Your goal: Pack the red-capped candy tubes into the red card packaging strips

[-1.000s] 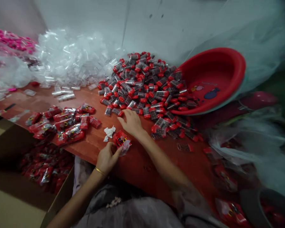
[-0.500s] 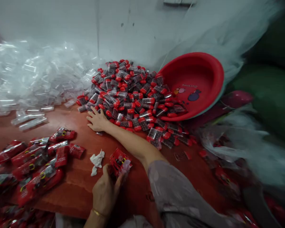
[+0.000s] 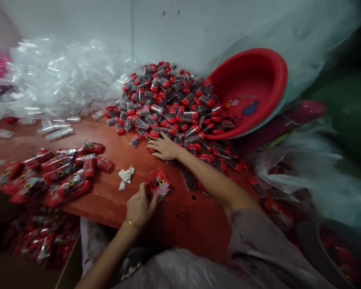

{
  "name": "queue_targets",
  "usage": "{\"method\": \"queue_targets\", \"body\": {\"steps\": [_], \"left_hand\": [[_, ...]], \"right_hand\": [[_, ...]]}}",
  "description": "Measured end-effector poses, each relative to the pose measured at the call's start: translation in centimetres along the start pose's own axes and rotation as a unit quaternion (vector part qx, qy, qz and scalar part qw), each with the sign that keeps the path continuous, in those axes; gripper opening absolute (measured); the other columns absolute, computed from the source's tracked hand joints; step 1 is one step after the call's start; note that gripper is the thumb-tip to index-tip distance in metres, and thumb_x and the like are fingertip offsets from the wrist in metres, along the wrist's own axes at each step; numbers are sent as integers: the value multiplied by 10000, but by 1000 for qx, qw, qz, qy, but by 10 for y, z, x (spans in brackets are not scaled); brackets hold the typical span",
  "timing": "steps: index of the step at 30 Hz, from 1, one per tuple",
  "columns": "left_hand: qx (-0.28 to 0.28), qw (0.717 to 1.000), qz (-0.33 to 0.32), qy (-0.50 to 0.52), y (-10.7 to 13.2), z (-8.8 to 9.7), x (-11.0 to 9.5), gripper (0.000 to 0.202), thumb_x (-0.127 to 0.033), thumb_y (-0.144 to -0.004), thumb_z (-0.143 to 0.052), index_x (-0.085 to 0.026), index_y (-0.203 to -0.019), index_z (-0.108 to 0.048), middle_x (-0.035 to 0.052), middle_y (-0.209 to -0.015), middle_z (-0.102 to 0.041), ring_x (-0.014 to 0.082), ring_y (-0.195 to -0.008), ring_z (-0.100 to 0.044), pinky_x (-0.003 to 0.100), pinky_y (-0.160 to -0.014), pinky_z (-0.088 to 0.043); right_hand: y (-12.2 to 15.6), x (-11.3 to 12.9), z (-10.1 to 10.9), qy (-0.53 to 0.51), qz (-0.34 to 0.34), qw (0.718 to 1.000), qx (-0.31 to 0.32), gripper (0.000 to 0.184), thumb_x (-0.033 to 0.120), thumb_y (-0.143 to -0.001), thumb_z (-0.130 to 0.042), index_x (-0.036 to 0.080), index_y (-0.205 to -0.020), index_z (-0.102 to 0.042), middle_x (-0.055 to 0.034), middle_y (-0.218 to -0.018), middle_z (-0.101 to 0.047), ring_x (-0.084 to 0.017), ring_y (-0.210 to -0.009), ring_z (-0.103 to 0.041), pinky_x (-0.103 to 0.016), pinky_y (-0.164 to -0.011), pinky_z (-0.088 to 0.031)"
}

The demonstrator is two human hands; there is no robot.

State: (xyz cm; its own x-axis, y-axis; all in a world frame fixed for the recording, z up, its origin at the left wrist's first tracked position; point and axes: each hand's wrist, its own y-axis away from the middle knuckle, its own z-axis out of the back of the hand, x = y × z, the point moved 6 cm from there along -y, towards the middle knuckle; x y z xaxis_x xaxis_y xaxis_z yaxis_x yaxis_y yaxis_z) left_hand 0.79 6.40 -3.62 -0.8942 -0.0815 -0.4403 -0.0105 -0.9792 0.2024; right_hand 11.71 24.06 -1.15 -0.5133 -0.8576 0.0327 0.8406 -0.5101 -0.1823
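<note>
My left hand (image 3: 140,205) is closed on a red printed packet (image 3: 157,179) just above the red tabletop. Pale clear plastic shows at the packet's lower end. At the front edge of a heap of small clear containers (image 3: 168,108) with red caps and dark contents, my right hand (image 3: 165,147) lies with its fingers spread. Its fingertips touch or nearly touch the nearest containers, and a bit of red shows beneath them. A crumpled white tissue (image 3: 126,175) lies to the left of the packet.
Filled red packets (image 3: 66,168) lie at the left, above a box of more packets (image 3: 45,241). Behind them rises a pile of clear plastic tubes (image 3: 63,80). A red basin (image 3: 255,88) leans tilted at the right, near a clear plastic bag (image 3: 307,172).
My right hand has moved right along the front of the heap. My left hand keeps the packet in about the same place. The view has shifted, showing more of the box below.
</note>
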Motion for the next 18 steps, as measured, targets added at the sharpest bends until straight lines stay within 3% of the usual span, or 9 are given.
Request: {"method": "queue_targets", "body": {"steps": [4, 8, 10, 15, 18], "left_hand": [[-35, 999, -5, 41, 1, 10, 6, 448, -495, -877, -415, -173, -1182, -480, 83, -793, -701, 223, -731, -672, 267, -578, -397], [-163, 986, 7, -35, -13, 51, 34, 412, -457, -888, -397, -178, -1164, -524, 94, -844, -695, 234, -812, -658, 277, -630, -397], [-193, 978, 12, -80, -24, 67, 46, 422, -493, -855, -442, -165, -1090, -568, 125, -909, -686, 259, -861, -644, 289, -646, -399], [-121, 987, 23, -107, -41, 71, 57, 341, -485, -828, -488, -200, -986, -589, 89, -852, -691, 248, -822, -641, 272, -615, -382], [-121, 987, 31, -103, -38, 69, 59, 320, -460, -848, -462, -205, -990, -594, 85, -864, -693, 247, -825, -640, 271, -603, -374]], "right_hand": [[23, 3, 3, -19, 16, 1000, 4, 426, 344, -866, -525, 191, -1263, -532, -107, -1297, -573, -263, -1233, -468, -565, -1094, -107], [39, 5, 4, -59, 3, 998, 17, 453, 333, -826, -595, 239, -1265, -530, -71, -1305, -573, -243, -1253, -463, -543, -1102, -147], [47, 8, 5, -70, -3, 997, 19, 441, 303, -822, -600, 238, -1254, -541, -66, -1303, -575, -240, -1274, -443, -533, -1102, -171], [76, 15, 16, -90, -55, 994, 26, 423, 270, -833, -569, 219, -1252, -548, -60, -1336, -544, -249, -1344, -349, -522, -1106, -209], [99, 25, 38, -100, -109, 989, -24, 433, 283, -846, -549, 215, -1273, -528, -64, -1355, -524, -256, -1348, -345, -531, -1100, -244]]}}
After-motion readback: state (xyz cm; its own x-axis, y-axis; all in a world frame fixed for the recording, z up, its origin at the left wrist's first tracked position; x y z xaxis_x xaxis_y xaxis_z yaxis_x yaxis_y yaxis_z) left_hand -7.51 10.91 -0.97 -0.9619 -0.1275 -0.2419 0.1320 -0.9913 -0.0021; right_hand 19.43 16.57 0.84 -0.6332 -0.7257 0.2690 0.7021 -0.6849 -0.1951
